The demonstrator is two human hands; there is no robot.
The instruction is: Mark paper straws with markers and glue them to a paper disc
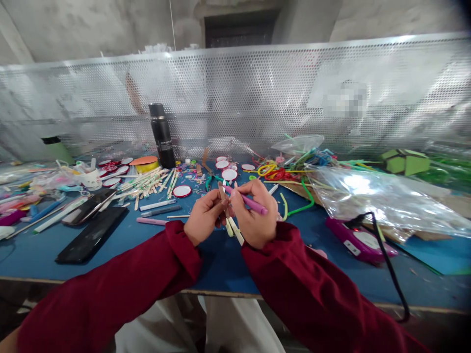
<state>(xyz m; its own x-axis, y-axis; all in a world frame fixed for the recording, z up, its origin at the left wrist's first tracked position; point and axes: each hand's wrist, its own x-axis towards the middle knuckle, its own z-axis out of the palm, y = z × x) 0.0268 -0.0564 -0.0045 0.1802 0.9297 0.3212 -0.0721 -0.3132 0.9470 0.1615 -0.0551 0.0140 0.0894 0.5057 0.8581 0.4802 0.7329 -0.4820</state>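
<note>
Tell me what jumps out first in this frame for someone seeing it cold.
Dead centre, two red-sleeved arms meet over the blue table: the right hand grips a pink marker against pale wooden sticks that the left hand pinches in its fingers. Behind them a black flask stands upright before a perforated metal screen. At right, a crumpled clear plastic bag lies beside a magenta glue gun with a black cord.

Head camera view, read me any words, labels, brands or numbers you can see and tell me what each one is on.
No text can be read here.
Black bottle: marks on its side are too small to read.
Purple device: its white label is blurred.
Perforated metal screen: one patch is pixelated, nothing legible.
Black phone: screen dark.
</note>
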